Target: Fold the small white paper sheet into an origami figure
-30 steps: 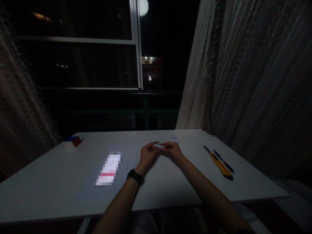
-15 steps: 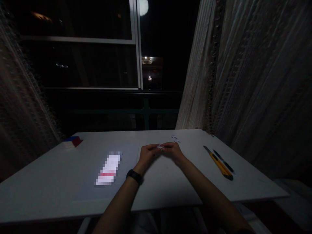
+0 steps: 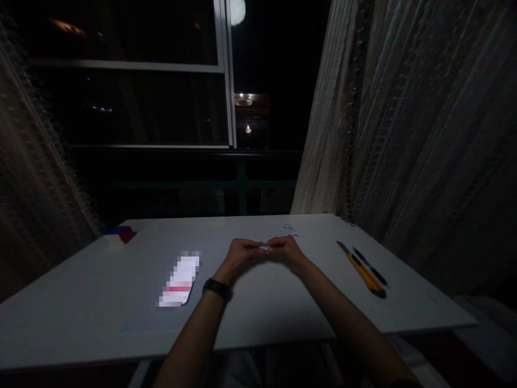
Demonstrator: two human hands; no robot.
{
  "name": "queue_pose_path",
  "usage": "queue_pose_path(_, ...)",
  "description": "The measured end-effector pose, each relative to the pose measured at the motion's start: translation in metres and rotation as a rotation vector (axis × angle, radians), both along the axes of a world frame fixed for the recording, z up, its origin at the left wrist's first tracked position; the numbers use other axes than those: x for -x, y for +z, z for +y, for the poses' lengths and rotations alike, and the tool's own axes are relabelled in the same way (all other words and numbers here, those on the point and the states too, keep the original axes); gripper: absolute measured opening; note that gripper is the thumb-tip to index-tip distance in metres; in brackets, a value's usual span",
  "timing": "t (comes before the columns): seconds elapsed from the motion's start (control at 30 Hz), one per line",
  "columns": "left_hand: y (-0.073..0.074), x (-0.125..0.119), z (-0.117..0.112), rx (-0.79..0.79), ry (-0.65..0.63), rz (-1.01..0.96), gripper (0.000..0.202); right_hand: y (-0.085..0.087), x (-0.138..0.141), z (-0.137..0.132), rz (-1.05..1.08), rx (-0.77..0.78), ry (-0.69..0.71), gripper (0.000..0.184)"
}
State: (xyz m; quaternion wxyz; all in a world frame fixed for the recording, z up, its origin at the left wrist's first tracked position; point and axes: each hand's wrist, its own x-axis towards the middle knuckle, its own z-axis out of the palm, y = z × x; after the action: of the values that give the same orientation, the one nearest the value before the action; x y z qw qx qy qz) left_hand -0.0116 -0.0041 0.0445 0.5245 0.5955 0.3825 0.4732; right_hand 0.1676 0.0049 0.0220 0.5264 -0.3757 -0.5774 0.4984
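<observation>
My left hand, with a dark band on its wrist, and my right hand meet over the middle of the table. Between their fingertips they pinch a small piece of white paper, mostly hidden by the fingers. Just beyond my right hand lie small white paper bits with dark marks. A yellow utility knife rests to the right, blade out and pointing away from me. Beside it is a dark pen. Left of my hands, a phone with a lit, blurred-out screen lies on a pale sheet.
The white table reaches toward a dark window with a railing. A blue, red and white block sits at its far left corner. Curtains hang on both sides, the right one close to the table edge.
My left hand and wrist have shifted slightly to the left, the fingers still on the paper piece. My right hand is almost where it was.
</observation>
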Motion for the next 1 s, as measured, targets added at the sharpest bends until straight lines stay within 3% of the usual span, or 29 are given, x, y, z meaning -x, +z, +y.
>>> queue_pose_path(0.17,-0.002,0.000,0.000,0.042,-0.041,-0.068,0.045,0.001,0.001,0.000,0.004,0.001,0.000,0.028)
queue_pose_path(0.67,-0.004,0.000,0.005,-0.014,-0.010,0.088,0.026,-0.002,0.001,0.003,0.011,-0.016,0.038,0.031)
queue_pose_path(0.9,-0.003,-0.001,0.004,-0.028,-0.028,0.082,0.024,-0.007,-0.001,0.007,0.006,-0.068,0.020,0.029)
queue_pose_path(1.0,-0.003,-0.001,0.004,-0.025,-0.048,0.034,0.033,-0.007,-0.003,0.009,-0.001,-0.082,-0.003,0.027)
